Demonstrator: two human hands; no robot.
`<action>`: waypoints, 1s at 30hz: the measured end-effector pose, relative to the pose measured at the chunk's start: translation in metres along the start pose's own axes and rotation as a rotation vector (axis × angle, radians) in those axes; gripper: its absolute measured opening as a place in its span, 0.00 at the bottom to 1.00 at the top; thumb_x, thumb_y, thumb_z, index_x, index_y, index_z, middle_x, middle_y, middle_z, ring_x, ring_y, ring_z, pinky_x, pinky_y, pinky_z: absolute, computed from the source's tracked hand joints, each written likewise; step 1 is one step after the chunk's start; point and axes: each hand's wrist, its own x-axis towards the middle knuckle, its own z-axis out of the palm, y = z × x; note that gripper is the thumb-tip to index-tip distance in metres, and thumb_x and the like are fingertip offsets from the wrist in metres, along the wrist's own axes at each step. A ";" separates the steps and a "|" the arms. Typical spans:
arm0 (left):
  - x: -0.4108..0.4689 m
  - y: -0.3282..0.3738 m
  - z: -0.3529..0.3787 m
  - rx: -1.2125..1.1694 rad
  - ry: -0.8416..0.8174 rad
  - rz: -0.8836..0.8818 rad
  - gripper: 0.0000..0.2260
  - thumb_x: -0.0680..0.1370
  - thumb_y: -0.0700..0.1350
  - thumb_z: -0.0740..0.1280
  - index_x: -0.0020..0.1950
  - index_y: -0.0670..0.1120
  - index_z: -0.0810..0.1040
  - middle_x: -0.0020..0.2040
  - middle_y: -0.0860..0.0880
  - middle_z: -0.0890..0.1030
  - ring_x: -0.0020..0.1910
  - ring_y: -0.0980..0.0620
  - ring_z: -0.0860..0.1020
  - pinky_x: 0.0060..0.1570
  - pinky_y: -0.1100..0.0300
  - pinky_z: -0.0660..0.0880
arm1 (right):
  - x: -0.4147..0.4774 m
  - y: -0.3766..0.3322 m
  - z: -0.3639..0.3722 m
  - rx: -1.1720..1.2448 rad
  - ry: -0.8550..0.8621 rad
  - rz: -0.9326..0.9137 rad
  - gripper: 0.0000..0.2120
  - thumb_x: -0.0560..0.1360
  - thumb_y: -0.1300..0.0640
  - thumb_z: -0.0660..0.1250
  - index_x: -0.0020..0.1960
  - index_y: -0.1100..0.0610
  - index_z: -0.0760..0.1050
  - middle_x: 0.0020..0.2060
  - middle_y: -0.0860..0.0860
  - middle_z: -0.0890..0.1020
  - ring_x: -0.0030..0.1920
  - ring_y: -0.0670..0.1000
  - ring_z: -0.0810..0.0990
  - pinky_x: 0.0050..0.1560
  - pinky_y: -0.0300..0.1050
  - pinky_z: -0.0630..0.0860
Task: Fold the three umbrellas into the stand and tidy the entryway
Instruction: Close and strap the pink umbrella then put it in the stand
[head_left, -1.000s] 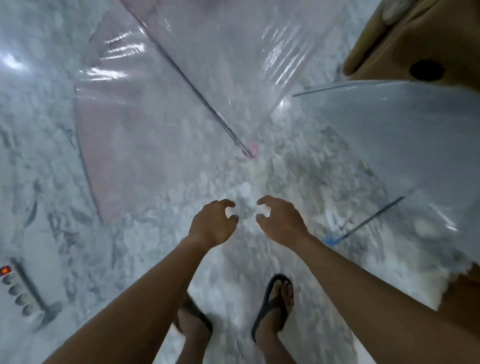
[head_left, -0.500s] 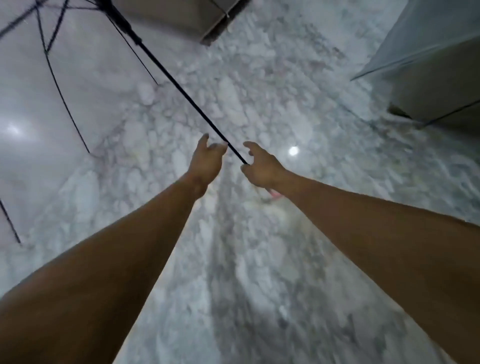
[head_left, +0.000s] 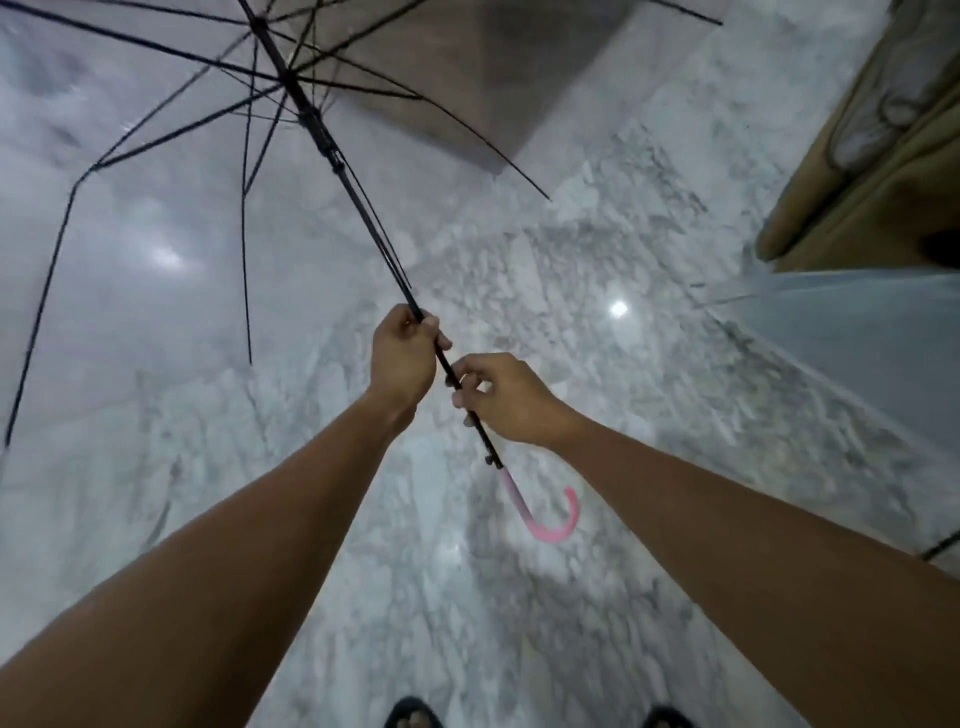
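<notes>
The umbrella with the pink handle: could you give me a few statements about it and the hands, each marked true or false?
1. The umbrella is folded shut. False: its ribs are spread open.
2. The left hand grips the black shaft. True.
3. The right hand holds the pink handle. False: it is on the shaft above the handle, which hangs free.
4. A second clear umbrella is at the right. True.
5. The floor is dark wood. False: it is pale marble.

Dim, bluish light, glare spots on the glossy marble floor (head_left: 571, 249), motion blur and wide-angle bending at edges.
</notes>
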 end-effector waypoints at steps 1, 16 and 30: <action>-0.017 0.033 -0.017 0.018 -0.012 0.007 0.08 0.82 0.39 0.61 0.44 0.46 0.73 0.35 0.49 0.78 0.38 0.52 0.78 0.53 0.50 0.78 | -0.018 -0.036 -0.005 0.001 -0.018 -0.003 0.06 0.77 0.64 0.68 0.49 0.56 0.81 0.36 0.48 0.81 0.40 0.57 0.87 0.47 0.48 0.83; -0.184 0.503 -0.193 0.088 -0.442 0.477 0.05 0.82 0.42 0.58 0.55 0.42 0.71 0.41 0.42 0.77 0.36 0.46 0.74 0.36 0.52 0.75 | -0.219 -0.606 -0.180 0.309 0.646 0.040 0.12 0.82 0.49 0.64 0.62 0.51 0.77 0.53 0.51 0.85 0.43 0.51 0.86 0.47 0.48 0.79; -0.419 0.632 -0.157 0.270 -1.067 1.102 0.11 0.83 0.49 0.62 0.42 0.49 0.76 0.37 0.51 0.78 0.38 0.54 0.76 0.42 0.62 0.71 | -0.584 -0.680 -0.206 0.508 1.580 -0.079 0.07 0.80 0.59 0.60 0.51 0.57 0.77 0.43 0.56 0.84 0.33 0.50 0.80 0.23 0.33 0.68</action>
